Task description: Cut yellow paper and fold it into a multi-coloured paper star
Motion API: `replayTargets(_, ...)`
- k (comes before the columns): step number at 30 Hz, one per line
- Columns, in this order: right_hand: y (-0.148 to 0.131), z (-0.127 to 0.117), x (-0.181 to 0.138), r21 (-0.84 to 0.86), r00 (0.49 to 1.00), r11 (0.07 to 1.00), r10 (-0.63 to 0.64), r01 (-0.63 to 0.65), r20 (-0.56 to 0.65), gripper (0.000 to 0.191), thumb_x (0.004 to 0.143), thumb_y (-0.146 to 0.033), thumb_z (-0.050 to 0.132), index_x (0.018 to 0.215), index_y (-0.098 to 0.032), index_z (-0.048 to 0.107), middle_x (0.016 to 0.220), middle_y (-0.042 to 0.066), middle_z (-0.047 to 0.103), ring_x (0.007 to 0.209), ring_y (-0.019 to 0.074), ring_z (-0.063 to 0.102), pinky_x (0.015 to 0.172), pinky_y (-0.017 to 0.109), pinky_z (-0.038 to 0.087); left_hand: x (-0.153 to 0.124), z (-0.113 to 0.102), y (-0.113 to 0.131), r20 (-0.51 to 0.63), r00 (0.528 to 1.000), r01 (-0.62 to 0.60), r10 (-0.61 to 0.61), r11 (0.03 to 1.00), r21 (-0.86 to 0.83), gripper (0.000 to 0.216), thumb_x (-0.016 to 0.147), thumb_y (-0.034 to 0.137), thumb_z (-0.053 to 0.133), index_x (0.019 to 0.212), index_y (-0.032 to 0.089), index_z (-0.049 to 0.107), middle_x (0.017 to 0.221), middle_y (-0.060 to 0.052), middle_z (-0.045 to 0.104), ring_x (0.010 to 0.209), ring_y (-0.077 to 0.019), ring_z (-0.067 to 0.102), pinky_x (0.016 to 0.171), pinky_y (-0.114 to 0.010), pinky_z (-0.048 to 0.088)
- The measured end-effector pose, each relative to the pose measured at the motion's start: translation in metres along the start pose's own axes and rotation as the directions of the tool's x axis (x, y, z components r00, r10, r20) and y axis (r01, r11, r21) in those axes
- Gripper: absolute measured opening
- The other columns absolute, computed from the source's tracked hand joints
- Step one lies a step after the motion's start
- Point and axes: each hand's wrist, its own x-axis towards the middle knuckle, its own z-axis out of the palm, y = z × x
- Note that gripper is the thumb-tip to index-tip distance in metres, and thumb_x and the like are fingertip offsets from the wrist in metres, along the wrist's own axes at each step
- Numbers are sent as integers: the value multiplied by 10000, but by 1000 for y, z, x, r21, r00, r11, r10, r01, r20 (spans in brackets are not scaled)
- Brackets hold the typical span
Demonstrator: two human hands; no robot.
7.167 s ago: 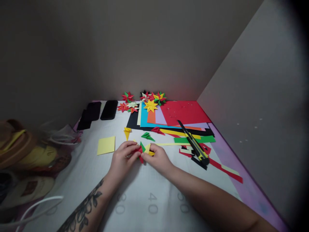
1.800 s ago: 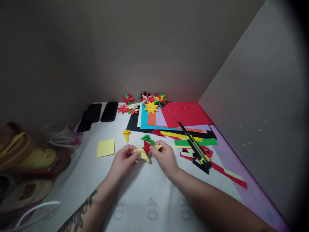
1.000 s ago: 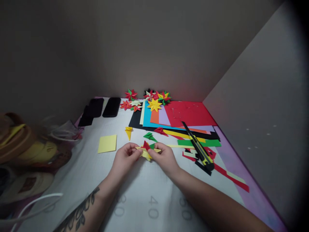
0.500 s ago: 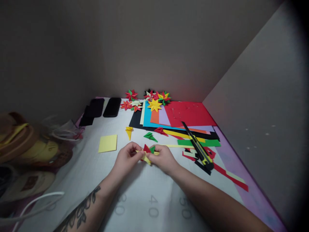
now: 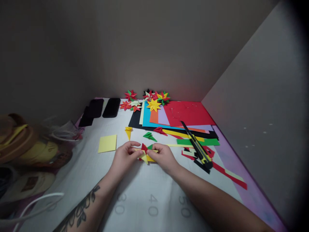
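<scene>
Between my two hands is a folded paper star (image 5: 145, 157) with red, green, cream and yellow points. My left hand (image 5: 126, 157) pinches its left side, thumb on top and index finger lifted a little behind. My right hand (image 5: 164, 158) grips the right side with the thumb pressed on the folds. My fingers cover parts of the star. Just beyond it lie single folded pieces: a yellow one (image 5: 128, 131), a green one (image 5: 150, 136) and a red one (image 5: 160, 130). A pad of yellow square paper (image 5: 107, 143) sits left of my left hand.
A utility knife (image 5: 198, 147) lies over paper strips and scraps on the right. Coloured sheets (image 5: 190, 113) are stacked at the back, with several finished stars (image 5: 154, 105) by the wall. Two dark phone-like objects (image 5: 111, 107) lie back left; a cup (image 5: 36, 148) and white cable (image 5: 41, 197) are at left.
My left index finger has lifted off the star, and my right thumb has shifted. The star has turned slightly, showing more of its yellow point.
</scene>
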Motion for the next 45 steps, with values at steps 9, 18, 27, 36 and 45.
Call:
replayTargets(9,-3,1,0,-139,998,988,-63,60,-17,323,724,-341,601,518,-197,399,508,-59,379,505,96,372,459,208,302,2,0,-6,-16,999,-36,37,999,13,255,671,314,711,840,171,586,569,35,624,528,-114,565,536,-205,407)
replayTargets(18,4,4,1,-107,999,994,-7,4,-33,199,708,-316,612,591,-168,551,540,-36,527,505,105,471,467,210,362,-1,6,-9,-39,992,-121,122,992,33,258,691,320,699,863,176,571,651,24,628,577,-125,586,558,-221,446)
replayTargets(27,1,0,2,-58,1000,998,-18,18,-5,313,717,-336,603,530,-193,396,500,-73,364,467,76,356,425,192,278,-1,2,-5,-15,988,-151,152,988,18,202,709,293,682,812,195,538,606,44,596,548,-115,554,541,-213,428)
replayTargets(36,8,-1,4,17,1000,1000,13,-13,-19,279,717,-373,620,572,-187,472,505,-47,467,473,104,470,415,202,344,-2,-2,-7,52,872,-477,487,820,317,49,765,191,631,746,200,675,899,-62,689,893,-195,634,736,-270,507)
replayTargets(45,6,0,4,57,999,997,44,-45,11,253,712,-384,636,631,-169,528,531,-45,488,475,102,490,429,202,379,1,-5,-11,58,851,-500,522,773,391,55,771,238,657,728,205,667,971,-77,699,894,-203,651,700,-269,515)
